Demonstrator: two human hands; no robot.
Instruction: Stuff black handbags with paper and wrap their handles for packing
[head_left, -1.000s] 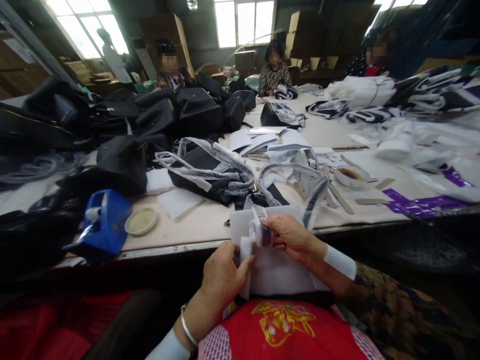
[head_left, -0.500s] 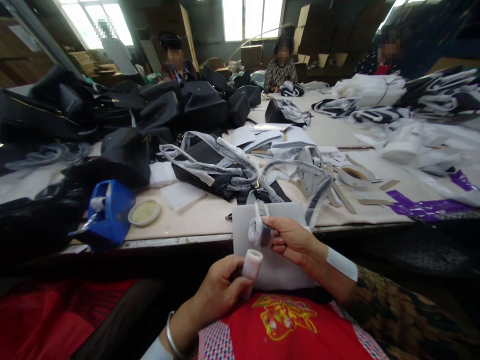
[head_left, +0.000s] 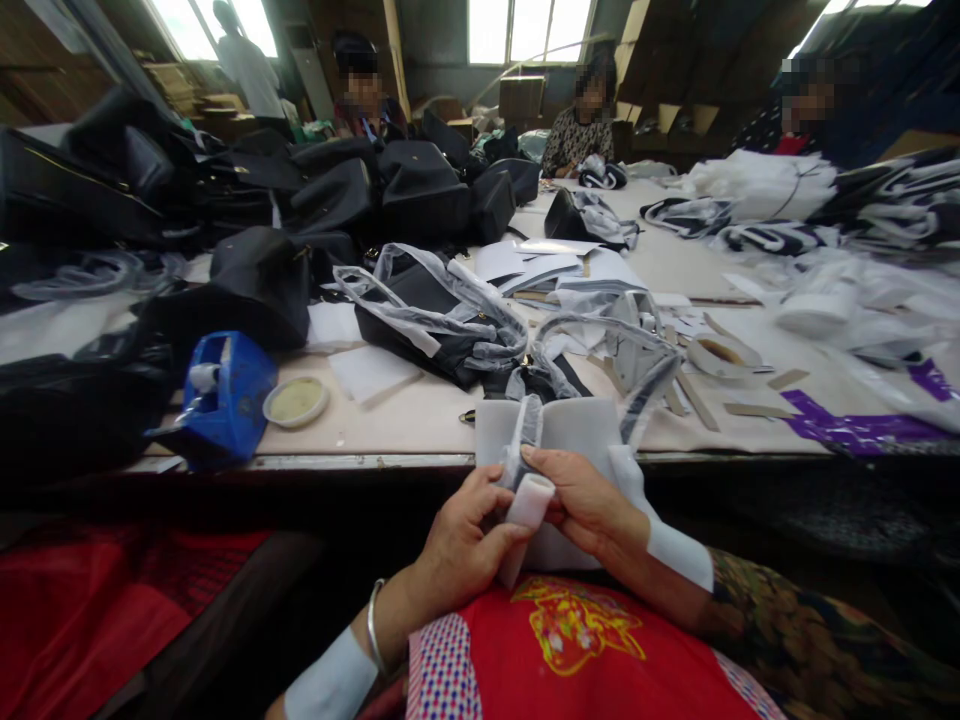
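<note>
I find the left hand [head_left: 469,535] grasping a white foam roll [head_left: 531,505], thumb on the near side and fingers behind. The right hand [head_left: 589,500] pinches a film-wrapped strap [head_left: 529,425] under its thumb; its other fingers are partly hidden, and I cannot tell whether they also bear on the roll. The roll sits between the two hands, above the red apron [head_left: 577,635]. The strap lies over a pale foam sheet [head_left: 581,425], which spans the front table edge [head_left: 390,461] behind the hands. Whether roll and sheet are one piece I cannot determine.

Risks noted, in my judgement:
- The roll could spring loose, since light foam tends to unwind and only the left grip visibly confines it.
- The strap could slip from the pinch, its film wrap being probably slick and the hold narrow.
- The sheet could crease or slide toward the lap if pressed, as its lower part has no table under it.
- A pull on the strap could drag the wrapped black handbag [head_left: 409,320] lying just beyond, should the two be joined; the connection is unclear to me.
- A wide sweep leftward could catch the shallow round dish [head_left: 295,402] or the blue tape dispenser [head_left: 225,400], both placed near the edge.
</note>
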